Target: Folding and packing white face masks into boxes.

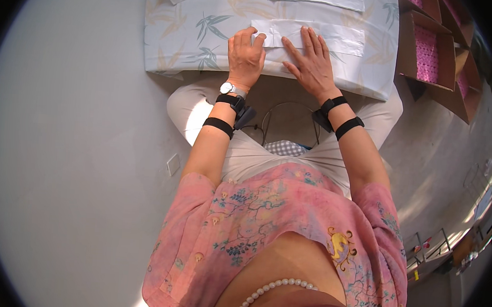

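1. On the near edge of the leaf-printed cloth (209, 31), the left hand (245, 55) curls, fingertips pinching the white folded sheet (308, 35).
2. Right hand (311, 61) lies flat, fingers spread, pressing that sheet's near edge.

- tablecloth (209, 31): pale blue-white with green and tan bamboo leaf print
- folded paper strip (317, 36): plain white
- cardboard boxes (430, 52): brown, stuff inside is pink and dotted
- blouse (264, 223): pink, teal floral print, one yellow motif
- wrist straps (340, 117): black
- trousers (258, 148): light beige
- floor (70, 141): grey
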A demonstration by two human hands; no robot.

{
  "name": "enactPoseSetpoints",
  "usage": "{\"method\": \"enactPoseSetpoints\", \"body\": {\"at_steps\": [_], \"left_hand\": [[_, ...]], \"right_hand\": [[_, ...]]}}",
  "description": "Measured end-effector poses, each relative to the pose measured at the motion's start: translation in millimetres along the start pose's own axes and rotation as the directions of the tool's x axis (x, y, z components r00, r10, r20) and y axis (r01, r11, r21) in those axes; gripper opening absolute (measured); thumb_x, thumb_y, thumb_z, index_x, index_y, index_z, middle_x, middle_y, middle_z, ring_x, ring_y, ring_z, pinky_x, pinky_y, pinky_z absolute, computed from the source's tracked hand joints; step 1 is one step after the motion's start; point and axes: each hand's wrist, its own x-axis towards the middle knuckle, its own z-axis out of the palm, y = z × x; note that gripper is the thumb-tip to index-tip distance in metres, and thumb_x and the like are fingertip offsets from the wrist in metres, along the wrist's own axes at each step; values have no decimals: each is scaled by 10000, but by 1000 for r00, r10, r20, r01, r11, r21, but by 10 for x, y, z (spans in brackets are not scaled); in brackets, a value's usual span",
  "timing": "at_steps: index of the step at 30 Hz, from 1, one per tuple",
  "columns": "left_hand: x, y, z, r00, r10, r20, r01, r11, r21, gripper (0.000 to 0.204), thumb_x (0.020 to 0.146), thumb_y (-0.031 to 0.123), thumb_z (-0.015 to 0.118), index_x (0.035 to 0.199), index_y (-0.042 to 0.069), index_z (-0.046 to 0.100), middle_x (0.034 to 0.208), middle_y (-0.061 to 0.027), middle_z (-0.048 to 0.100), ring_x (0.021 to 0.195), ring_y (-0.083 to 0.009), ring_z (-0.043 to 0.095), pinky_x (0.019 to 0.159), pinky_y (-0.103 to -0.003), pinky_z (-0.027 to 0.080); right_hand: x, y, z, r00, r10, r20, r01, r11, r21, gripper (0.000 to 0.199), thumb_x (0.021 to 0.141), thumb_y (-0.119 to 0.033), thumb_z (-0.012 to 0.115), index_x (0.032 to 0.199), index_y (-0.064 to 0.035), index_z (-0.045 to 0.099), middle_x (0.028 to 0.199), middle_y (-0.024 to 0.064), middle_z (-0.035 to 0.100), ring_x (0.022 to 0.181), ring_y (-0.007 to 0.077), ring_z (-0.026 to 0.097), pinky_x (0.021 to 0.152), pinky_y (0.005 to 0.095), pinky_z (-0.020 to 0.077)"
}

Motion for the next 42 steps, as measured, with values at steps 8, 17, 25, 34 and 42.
{"method": "enactPoseSetpoints", "body": {"at_steps": [8,17,25,34,42], "left_hand": [[-41,1,157,985,-133,-109,120,986,-117,264,852,70,779,1097,80,681,1133,-93,647,1076,-311,606,894,-418,518],[-27,-24,160,530,-848,34,535,303,-789,229,1002,133,731,1089,-36,603,1091,-127,690,898,-126,649,767,-275,539],[58,-12,99,531,-846,47,531,288,-797,211,1004,132,722,1089,-33,622,961,-57,680,828,-95,620,732,-258,524],[400,667,45,696,-718,9,387,365,-847,188,1025,128,703,1111,-27,639,1036,-56,702,775,-51,598,691,-224,506],[489,1048,441,813,-567,-136,324,633,-703,182,974,103,717,1083,-21,643,1224,-196,728,1101,-324,708,937,-423,562]], "right_hand": [[10,-7,9,1000,-1,1,1,1000,1,618,1037,-559,564,1615,-360,470,1678,222,355,1571,377,310,1297,516,222],[11,-8,17,1000,4,2,-4,1000,-7,615,1038,-562,559,1613,-361,472,1679,219,352,1571,375,308,1303,511,215],[8,-20,26,1000,-3,14,3,1000,6,619,1026,-573,576,1607,-385,474,1682,232,335,1580,390,281,1303,539,204],[18,-28,-10,1000,-20,17,20,1000,9,666,993,-621,597,1607,-397,473,1680,279,309,1590,427,245,1302,569,176],[29,-4,145,999,23,43,-22,999,-22,658,1017,-364,547,1575,-30,448,1669,278,327,1603,440,215,1311,563,156]]}}
